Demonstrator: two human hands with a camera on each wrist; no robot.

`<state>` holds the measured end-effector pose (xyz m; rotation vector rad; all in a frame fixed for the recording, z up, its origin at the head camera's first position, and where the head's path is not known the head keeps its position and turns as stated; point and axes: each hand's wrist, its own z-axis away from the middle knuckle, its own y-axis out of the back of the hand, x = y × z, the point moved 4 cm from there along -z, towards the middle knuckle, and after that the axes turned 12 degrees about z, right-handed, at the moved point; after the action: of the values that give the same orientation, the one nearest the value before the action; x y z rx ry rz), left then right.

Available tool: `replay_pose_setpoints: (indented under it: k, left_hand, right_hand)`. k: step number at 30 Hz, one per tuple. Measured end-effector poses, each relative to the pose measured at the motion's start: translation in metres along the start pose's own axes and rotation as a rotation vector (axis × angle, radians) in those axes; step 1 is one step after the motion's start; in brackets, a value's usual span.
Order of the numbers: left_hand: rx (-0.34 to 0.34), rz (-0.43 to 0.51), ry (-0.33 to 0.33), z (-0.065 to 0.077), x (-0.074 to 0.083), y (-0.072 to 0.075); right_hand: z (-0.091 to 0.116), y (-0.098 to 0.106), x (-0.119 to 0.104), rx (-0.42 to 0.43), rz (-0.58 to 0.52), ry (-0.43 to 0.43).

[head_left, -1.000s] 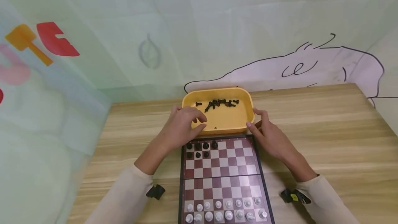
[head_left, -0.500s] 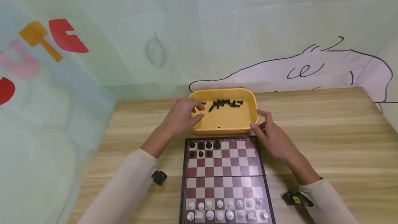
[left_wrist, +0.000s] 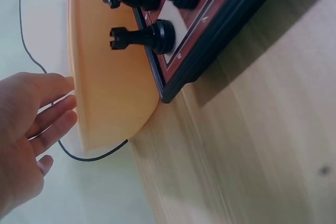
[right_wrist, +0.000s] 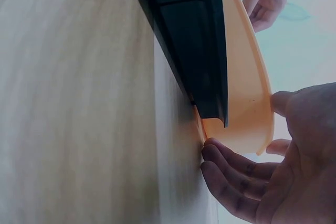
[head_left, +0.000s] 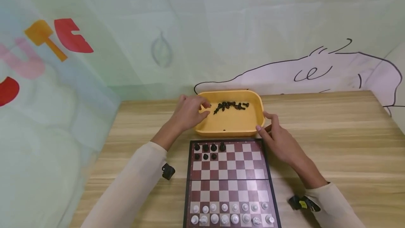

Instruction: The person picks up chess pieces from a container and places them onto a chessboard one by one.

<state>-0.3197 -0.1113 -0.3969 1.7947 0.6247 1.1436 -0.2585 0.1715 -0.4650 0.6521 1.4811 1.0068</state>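
Note:
An orange-yellow tray [head_left: 232, 133] with several black chess pieces [head_left: 224, 106] lying in it stands behind the chessboard [head_left: 232, 175]. My left hand [head_left: 188, 112] reaches over the tray's left end, thumb and forefinger spread apart with nothing between them. In the left wrist view its fingertips overlap the tray's rim [left_wrist: 77, 93]. My right hand [head_left: 281, 143] holds the tray's right near corner. In the right wrist view the thumb [right_wrist: 283, 102] is at the rim and the other fingers are bent against the outer wall.
Several black pieces [head_left: 213, 147] stand at the board's far left, with a black rook [left_wrist: 139, 37] at its corner. Two rows of white pieces [head_left: 235, 218] stand at the near edge. A printed backdrop [head_left: 221, 38] rises behind the wooden table [head_left: 332, 129].
My left hand has moved farther forward and in over the tray's left end, now nearly covering a small black piece there. The right hand stays at the tray's corner. The head view shifts slightly.

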Motion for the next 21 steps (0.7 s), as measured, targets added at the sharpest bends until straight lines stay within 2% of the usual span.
replay_pose_setpoints:
  k: [5, 11, 21]
  left_hand:
    - [-0.005, -0.030, 0.000, -0.012, -0.003, -0.004]
    - [-0.031, -0.059, 0.035, -0.021, -0.005, -0.011]
    - [-0.055, -0.128, 0.078, -0.028, -0.012, -0.024]
  right_hand:
    - [0.001, -0.001, 0.001, 0.002, -0.002, -0.004]
    - [0.001, -0.001, 0.003, 0.009, -0.006, -0.003]
    - [0.001, -0.003, 0.003, 0.001, -0.014, -0.002]
